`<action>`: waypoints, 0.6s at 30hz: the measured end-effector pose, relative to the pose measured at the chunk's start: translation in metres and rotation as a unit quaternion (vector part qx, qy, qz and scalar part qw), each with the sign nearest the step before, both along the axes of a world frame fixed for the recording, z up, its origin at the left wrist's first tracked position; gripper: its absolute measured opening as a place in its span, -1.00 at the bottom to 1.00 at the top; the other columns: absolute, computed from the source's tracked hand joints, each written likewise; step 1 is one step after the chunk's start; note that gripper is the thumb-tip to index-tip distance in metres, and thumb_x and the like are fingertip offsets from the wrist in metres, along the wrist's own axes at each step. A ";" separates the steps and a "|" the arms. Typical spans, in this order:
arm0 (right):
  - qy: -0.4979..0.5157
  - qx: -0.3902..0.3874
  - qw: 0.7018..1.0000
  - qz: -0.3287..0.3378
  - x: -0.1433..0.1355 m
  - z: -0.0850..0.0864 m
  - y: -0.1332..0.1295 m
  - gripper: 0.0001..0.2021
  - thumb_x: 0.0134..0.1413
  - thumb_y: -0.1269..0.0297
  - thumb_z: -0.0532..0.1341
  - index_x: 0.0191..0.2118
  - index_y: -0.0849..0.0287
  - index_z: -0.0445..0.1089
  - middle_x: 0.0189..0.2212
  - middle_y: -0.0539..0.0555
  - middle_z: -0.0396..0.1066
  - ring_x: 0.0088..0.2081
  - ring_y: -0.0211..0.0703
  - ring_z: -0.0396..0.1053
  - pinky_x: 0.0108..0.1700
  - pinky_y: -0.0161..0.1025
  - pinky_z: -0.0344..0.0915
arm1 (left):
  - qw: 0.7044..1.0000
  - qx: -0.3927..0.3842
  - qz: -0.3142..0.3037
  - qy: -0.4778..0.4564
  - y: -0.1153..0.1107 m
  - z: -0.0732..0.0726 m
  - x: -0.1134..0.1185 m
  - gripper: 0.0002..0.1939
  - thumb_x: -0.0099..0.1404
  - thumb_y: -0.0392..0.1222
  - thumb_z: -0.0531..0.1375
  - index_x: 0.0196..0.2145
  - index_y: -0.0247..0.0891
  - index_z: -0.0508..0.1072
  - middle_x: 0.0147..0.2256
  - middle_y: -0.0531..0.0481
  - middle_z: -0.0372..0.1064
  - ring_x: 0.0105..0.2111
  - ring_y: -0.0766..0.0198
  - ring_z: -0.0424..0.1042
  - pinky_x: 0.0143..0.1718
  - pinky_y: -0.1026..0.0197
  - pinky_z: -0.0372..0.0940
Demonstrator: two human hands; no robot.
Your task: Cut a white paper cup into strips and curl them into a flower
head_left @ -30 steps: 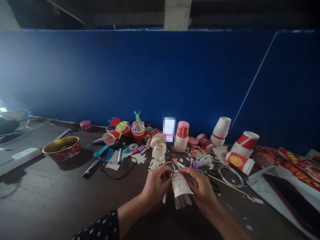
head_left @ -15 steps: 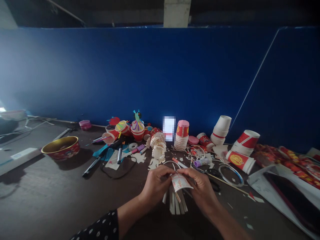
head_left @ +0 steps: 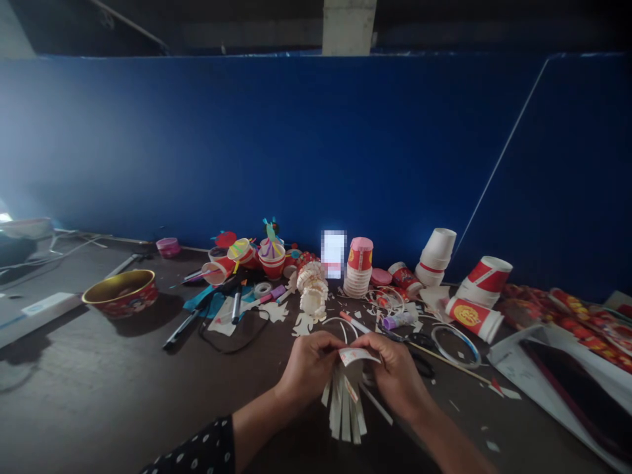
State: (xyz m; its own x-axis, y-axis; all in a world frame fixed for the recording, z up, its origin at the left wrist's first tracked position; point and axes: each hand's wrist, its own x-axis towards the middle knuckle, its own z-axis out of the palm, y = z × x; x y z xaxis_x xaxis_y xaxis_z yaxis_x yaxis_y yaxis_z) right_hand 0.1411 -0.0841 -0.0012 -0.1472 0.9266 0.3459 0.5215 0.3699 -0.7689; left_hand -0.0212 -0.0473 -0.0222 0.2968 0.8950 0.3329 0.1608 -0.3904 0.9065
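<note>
Cut paper point(head_left: 353, 357): held between both hands, at the near middle of the worktop point(head_left: 123, 395); strips fan downward, contact with the surface unclear.
Left hand point(head_left: 309, 365): fingers pinching the paper's left edge; tips partly hidden.
Right hand point(head_left: 394, 368): fingers pinching the right edge; grip partly covered.
Phone point(head_left: 580, 395): cut off at right.
Change from one second ago: printed face tilted to a narrower band; more strip length visible.

Immediately left of the pink-topped cup stack point(head_left: 359, 270), the bright panel point(head_left: 334, 254) is pixelated and unreadable. In front of the stack, the fingers point(head_left: 369, 340) conceal part of the patterned paper point(head_left: 359, 356). Right of the stack, the dark-faced device point(head_left: 582, 398) is cut off by the frame edge.
</note>
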 end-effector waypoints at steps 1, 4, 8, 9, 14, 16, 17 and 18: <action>-0.004 -0.003 1.000 -0.001 0.000 0.000 0.000 -0.77 -0.01 0.46 0.03 -0.36 0.13 0.43 -0.48 -0.03 0.44 -0.43 -0.23 0.35 -0.38 -0.35 0.19 | 1.000 -0.005 0.000 -0.004 0.000 0.001 0.000 -0.87 0.04 -0.36 0.16 -0.51 -0.33 0.53 -0.51 -0.03 0.45 -0.49 0.32 0.36 -0.46 0.35 0.20; -0.007 -0.024 1.000 -0.011 0.001 -0.001 0.001 -0.82 0.05 0.36 0.06 -0.36 0.14 0.42 -0.53 -0.04 0.40 -0.49 -0.24 0.29 -0.43 -0.35 0.16 | 0.999 -0.030 0.007 -0.018 0.002 0.002 0.001 -0.86 0.04 -0.26 0.19 -0.53 -0.36 0.53 -0.56 -0.04 0.43 -0.55 0.33 0.32 -0.53 0.35 0.17; 0.013 -0.053 0.998 -0.021 0.002 -0.004 0.004 -0.81 0.07 0.19 0.11 -0.39 0.16 0.39 -0.53 -0.03 0.39 -0.49 -0.23 0.27 -0.44 -0.35 0.16 | 0.996 -0.074 0.011 -0.041 0.005 0.002 0.001 -0.77 0.02 -0.11 0.24 -0.56 -0.38 0.53 -0.61 -0.03 0.39 -0.60 0.35 0.27 -0.58 0.35 0.14; 0.015 -0.057 0.998 -0.019 0.002 -0.004 0.004 -0.80 0.07 0.17 0.11 -0.40 0.16 0.39 -0.53 -0.02 0.38 -0.49 -0.23 0.26 -0.44 -0.35 0.16 | 0.996 -0.081 0.011 -0.042 0.006 0.001 0.001 -0.75 0.01 -0.08 0.26 -0.56 -0.38 0.53 -0.62 -0.02 0.39 -0.61 0.35 0.27 -0.58 0.35 0.14; 0.008 -0.051 0.999 -0.010 0.001 -0.005 0.006 -0.76 0.09 0.16 0.08 -0.43 0.17 0.39 -0.56 -0.02 0.33 -0.51 -0.23 0.21 -0.45 -0.34 0.13 | 0.994 -0.100 0.008 -0.042 0.006 -0.001 0.002 -0.70 -0.01 -0.01 0.27 -0.52 -0.37 0.54 -0.61 -0.02 0.39 -0.60 0.35 0.27 -0.58 0.36 0.14; 0.005 -0.048 0.999 -0.009 0.001 -0.006 0.006 -0.75 0.10 0.16 0.07 -0.41 0.17 0.40 -0.57 -0.02 0.32 -0.51 -0.23 0.20 -0.45 -0.33 0.13 | 0.994 -0.097 -0.004 -0.040 0.005 0.001 0.003 -0.70 0.02 -0.03 0.25 -0.48 -0.37 0.55 -0.57 -0.03 0.42 -0.58 0.35 0.28 -0.55 0.36 0.16; 0.003 -0.047 0.999 -0.009 0.001 -0.007 0.006 -0.75 0.11 0.16 0.06 -0.40 0.16 0.41 -0.57 -0.03 0.31 -0.51 -0.24 0.19 -0.45 -0.33 0.12 | 0.995 -0.095 -0.012 -0.036 0.004 0.002 0.003 -0.71 0.03 -0.04 0.23 -0.46 -0.37 0.55 -0.55 -0.03 0.43 -0.57 0.35 0.28 -0.53 0.36 0.16; 0.001 -0.045 0.999 -0.011 0.002 -0.007 0.006 -0.75 0.11 0.16 0.06 -0.39 0.16 0.41 -0.58 -0.03 0.31 -0.53 -0.24 0.18 -0.46 -0.33 0.11 | 0.995 -0.094 -0.020 -0.032 0.004 0.003 0.003 -0.72 0.04 -0.06 0.22 -0.46 -0.37 0.55 -0.55 -0.03 0.43 -0.56 0.35 0.28 -0.52 0.36 0.16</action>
State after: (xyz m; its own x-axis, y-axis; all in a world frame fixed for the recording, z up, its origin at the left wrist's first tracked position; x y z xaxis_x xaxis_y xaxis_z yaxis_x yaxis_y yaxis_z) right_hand 0.1429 -0.0779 -0.0084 -0.1267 0.9571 0.2606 0.5276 0.2875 -0.7994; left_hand -0.0183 -0.0438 -0.0193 0.3160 0.9313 0.1809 0.0881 -0.2187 0.9718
